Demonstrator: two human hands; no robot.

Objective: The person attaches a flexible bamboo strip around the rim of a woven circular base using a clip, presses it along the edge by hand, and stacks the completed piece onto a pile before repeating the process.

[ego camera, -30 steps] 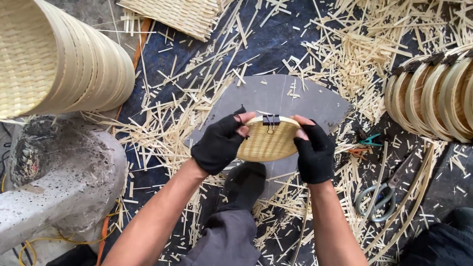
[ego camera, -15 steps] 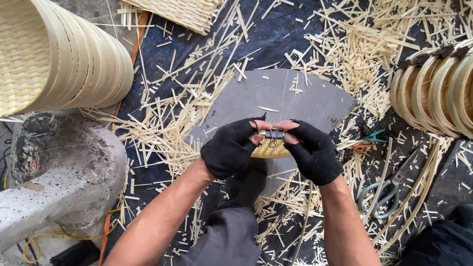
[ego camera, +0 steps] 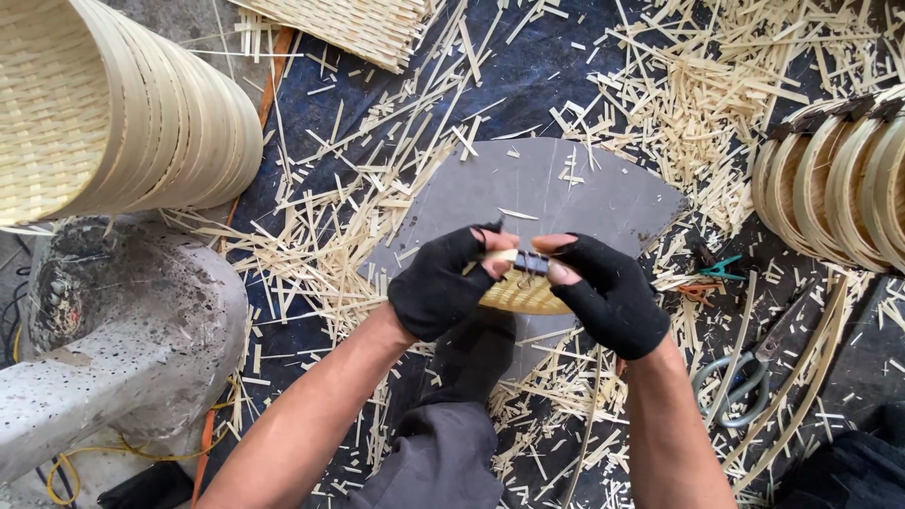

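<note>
Both my hands wear black fingerless gloves and grip a small woven bamboo basket point(ego camera: 521, 294) in front of me. My left hand point(ego camera: 441, 283) holds its left rim. My right hand point(ego camera: 608, 294) holds its right rim. Between the thumbs a dark binder clip point(ego camera: 530, 264) is clamped on the top rim. Most of the basket is hidden behind the hands. Under them lies a grey flat board point(ego camera: 537, 193) on dark sheeting.
A stack of woven baskets point(ego camera: 123, 113) lies at upper left, another stack point(ego camera: 839, 188) at right. Bamboo offcuts point(ego camera: 698, 94) litter the floor. Scissors point(ego camera: 745, 372) and a small teal tool point(ego camera: 721, 269) lie at right. A concrete block point(ego camera: 113, 349) stands at left. My knee point(ego camera: 452, 443) is below.
The basket has tipped away so its woven face is now mostly hidden. My hands closed in around the rim, thumbs meeting at the clip.
</note>
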